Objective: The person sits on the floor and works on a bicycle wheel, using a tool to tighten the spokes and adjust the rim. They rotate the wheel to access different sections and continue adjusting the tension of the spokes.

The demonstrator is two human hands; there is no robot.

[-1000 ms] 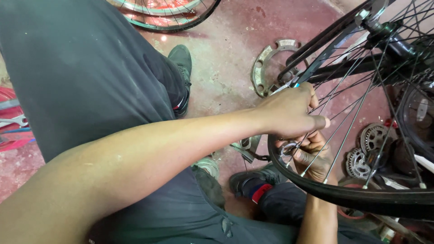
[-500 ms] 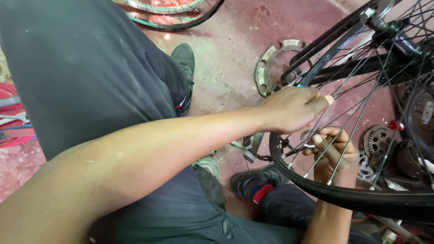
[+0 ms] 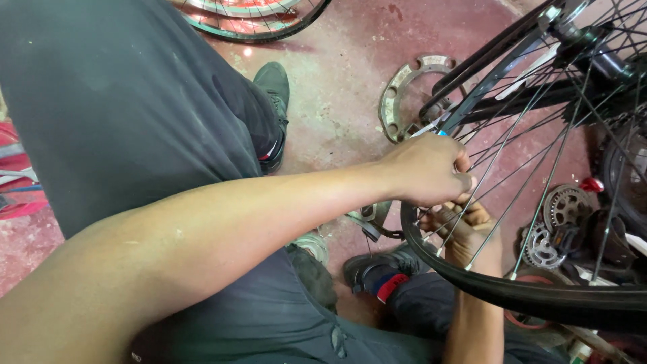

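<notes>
Since half a second ago the right hand [image 3: 465,232] has slid back up the spokes, closer under the left hand [image 3: 428,168].

The bicycle wheel [image 3: 539,296] stands upright at the right of the view, its black tyre curving along the bottom, over the red workshop floor [image 3: 350,87]. The left hand is clenched over the spokes just inside the rim; what it pinches is hidden by the fingers. The right hand, reaching up from below, curls around the spokes [image 3: 499,158] directly beneath it. Behind the wheel lie toothed sprockets [image 3: 563,205]; a flat metal ring [image 3: 404,87] lies on the floor beside a dark shoe [image 3: 273,87]. Another wheel [image 3: 256,17] lies at the top edge.
</notes>
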